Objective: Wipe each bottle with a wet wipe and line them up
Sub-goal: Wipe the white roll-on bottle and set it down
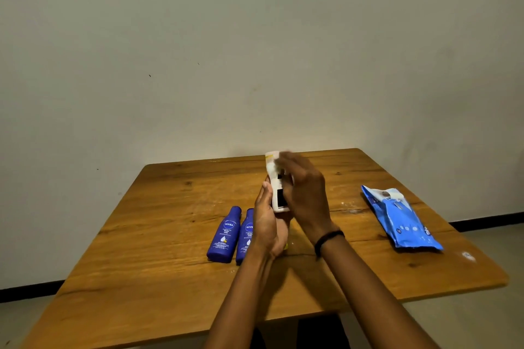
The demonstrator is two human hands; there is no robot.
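From my remote seat, the biggest thing below the grip is the wooden table (170, 278), grained, smooth and hard; a bottle dropped from here would bounce and could knock the two beneath. My right hand (304, 195) is closed over the upper side of the white bottle (279, 195), fingers folded around what I take to be the wet wipe (283, 153), though motion blur leaves only a pale edge showing at the top. My left hand (266, 224) is clamped on the bottle's lower part, holding it upright above the table. The bottle is a slim, glossy plastic cylinder; wet, it may slip through that lower clamp as the wipe drags. Well to the right of the grip lies the wipe pack (402, 221), a soft, crinkled blue pouch with its flap lifted, so the wipes may dry. Just left of the holding hand, two blue bottles (225, 235) lie side by side, touching, rounded and smooth, liable to roll if nudged.
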